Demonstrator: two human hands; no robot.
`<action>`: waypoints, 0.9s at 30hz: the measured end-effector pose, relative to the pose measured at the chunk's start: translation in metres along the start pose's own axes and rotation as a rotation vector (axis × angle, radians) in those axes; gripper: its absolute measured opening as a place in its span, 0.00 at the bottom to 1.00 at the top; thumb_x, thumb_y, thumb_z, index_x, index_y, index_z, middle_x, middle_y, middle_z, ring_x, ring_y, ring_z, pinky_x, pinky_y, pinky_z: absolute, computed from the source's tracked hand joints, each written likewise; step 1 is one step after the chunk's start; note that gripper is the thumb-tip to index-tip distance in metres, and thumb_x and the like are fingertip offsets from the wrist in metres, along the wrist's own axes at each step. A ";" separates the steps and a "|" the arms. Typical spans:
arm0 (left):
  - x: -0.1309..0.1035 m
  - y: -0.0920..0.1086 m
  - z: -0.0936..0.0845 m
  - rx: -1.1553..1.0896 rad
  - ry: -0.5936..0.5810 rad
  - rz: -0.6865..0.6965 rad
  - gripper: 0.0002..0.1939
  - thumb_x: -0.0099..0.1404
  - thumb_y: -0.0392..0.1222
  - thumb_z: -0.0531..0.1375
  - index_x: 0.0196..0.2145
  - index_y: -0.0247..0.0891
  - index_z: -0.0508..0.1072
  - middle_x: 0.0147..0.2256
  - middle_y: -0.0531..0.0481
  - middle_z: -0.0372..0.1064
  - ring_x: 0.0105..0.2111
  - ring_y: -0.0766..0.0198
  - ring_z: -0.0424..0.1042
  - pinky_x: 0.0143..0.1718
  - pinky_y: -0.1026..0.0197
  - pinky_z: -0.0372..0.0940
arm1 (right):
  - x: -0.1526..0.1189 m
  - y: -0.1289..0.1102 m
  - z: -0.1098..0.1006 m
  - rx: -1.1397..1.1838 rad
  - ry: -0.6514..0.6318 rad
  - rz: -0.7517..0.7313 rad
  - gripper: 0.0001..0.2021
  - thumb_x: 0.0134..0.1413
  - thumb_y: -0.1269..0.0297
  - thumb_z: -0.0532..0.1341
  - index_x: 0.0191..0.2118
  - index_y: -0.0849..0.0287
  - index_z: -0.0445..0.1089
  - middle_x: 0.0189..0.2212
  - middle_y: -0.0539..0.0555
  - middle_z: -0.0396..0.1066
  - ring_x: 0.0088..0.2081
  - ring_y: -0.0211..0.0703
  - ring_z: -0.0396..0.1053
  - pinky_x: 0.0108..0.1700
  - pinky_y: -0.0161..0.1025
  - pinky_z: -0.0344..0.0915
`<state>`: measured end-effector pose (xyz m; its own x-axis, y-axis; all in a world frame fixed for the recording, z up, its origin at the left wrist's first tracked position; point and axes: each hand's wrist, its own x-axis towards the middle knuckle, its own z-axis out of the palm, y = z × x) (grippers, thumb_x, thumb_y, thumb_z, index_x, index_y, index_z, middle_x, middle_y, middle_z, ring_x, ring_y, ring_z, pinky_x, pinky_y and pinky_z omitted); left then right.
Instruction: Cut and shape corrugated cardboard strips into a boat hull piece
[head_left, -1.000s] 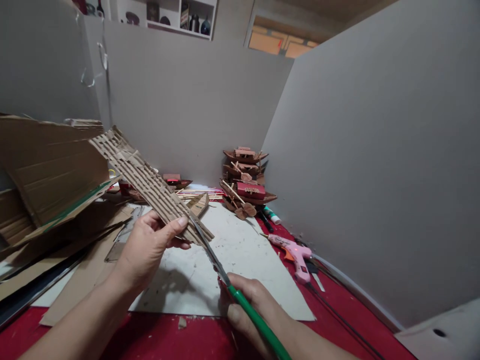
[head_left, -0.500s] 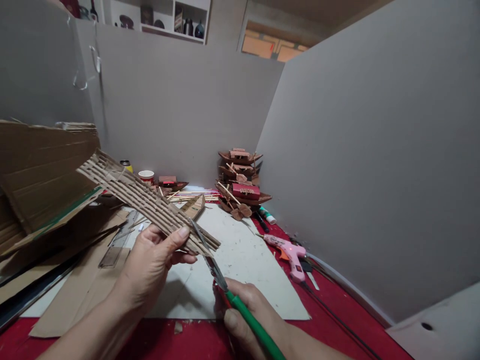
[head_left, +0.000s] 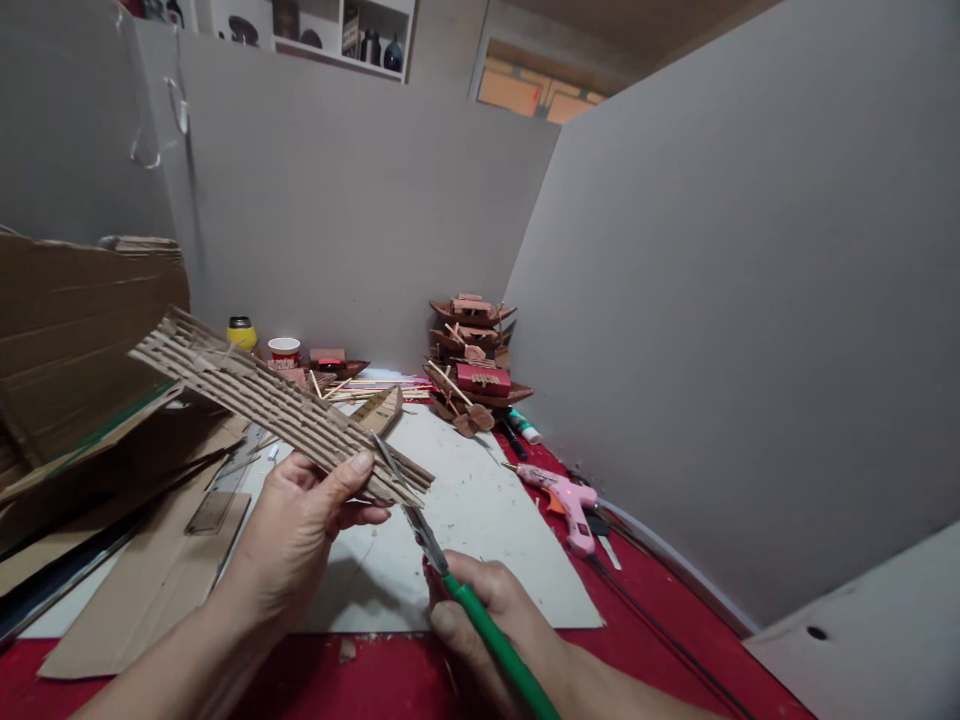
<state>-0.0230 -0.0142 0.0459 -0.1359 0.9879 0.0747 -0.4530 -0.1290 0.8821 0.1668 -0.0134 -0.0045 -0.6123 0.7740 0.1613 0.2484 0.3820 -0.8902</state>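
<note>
A long strip of corrugated cardboard, its ridges bare, slants from upper left down to the middle of the view. My left hand pinches it close to its lower right end, thumb on top. Green-handled scissors are in my right hand, fingers wrapped round the handles. Their blades lie across the strip near that end, one blade over its upper face; the other is mostly hidden by the cardboard. Below the strip is a white board with small scraps on it.
Right of the board, a pink glue gun rests on the red tabletop, its cord trailing forward. Model boats are stacked at the back. Cardboard sheets lean at left; a red-white cup and yellow jar stand behind.
The view has shifted slightly, so the background sits a little further left. Both hands keep their hold, and the blades stay across the same end of the cardboard strip.
</note>
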 end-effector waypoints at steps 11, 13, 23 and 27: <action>0.006 0.008 -0.006 0.015 -0.065 0.006 0.08 0.51 0.39 0.68 0.26 0.34 0.73 0.26 0.53 0.71 0.24 0.69 0.70 0.22 0.67 0.68 | 0.002 -0.006 0.005 0.110 0.010 0.015 0.26 0.51 0.38 0.53 0.28 0.61 0.60 0.21 0.46 0.51 0.24 0.33 0.48 0.25 0.32 0.51; 0.007 0.009 -0.006 0.015 -0.066 0.012 0.08 0.51 0.38 0.68 0.27 0.35 0.73 0.26 0.54 0.70 0.24 0.68 0.70 0.21 0.67 0.68 | 0.002 -0.005 0.004 0.086 0.009 0.010 0.26 0.52 0.38 0.53 0.28 0.61 0.60 0.21 0.46 0.50 0.24 0.33 0.48 0.25 0.31 0.50; 0.003 0.000 -0.002 0.081 -0.090 -0.049 0.08 0.52 0.39 0.68 0.28 0.35 0.73 0.26 0.53 0.71 0.24 0.69 0.70 0.23 0.67 0.68 | 0.003 -0.003 0.000 0.015 0.016 -0.017 0.25 0.55 0.39 0.50 0.29 0.61 0.60 0.22 0.47 0.53 0.26 0.35 0.50 0.28 0.32 0.54; 0.005 0.004 -0.004 0.125 -0.119 -0.041 0.07 0.53 0.40 0.67 0.27 0.34 0.74 0.27 0.51 0.72 0.24 0.68 0.70 0.23 0.67 0.67 | 0.003 -0.009 0.004 0.119 0.034 -0.021 0.25 0.54 0.39 0.51 0.29 0.61 0.59 0.23 0.47 0.51 0.26 0.34 0.49 0.28 0.33 0.53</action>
<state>-0.0290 -0.0102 0.0478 -0.0104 0.9963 0.0852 -0.3424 -0.0836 0.9358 0.1599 -0.0165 0.0020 -0.5901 0.7840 0.1928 0.1442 0.3373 -0.9303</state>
